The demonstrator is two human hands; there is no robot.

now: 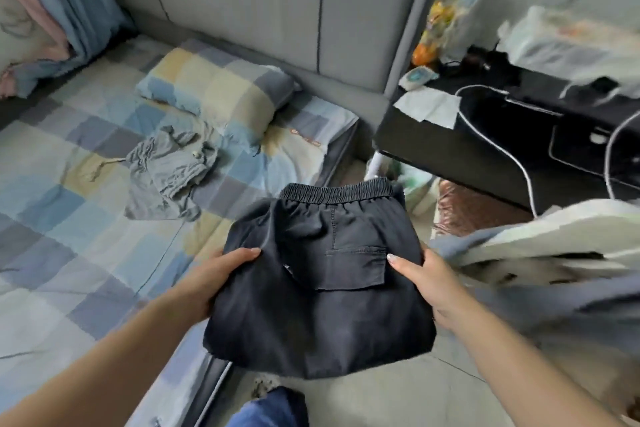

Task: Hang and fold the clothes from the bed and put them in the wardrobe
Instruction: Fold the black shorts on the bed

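Both bare forearms reach in from lower frame corners toward centre. Left hand (221, 274) grips left edge of shorts (322, 291), thumb on top, fingers hidden beneath. Right hand (429, 284) grips right edge, thumb on top, fingers tucked under.

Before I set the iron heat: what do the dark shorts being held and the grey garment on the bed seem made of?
The dark shorts look like washed woven cotton or a blend: matte, faded, stitched pocket, gathered elastic waistband. The grey garment looks like thin soft cotton, heavily crumpled. Neither fibre is certain.
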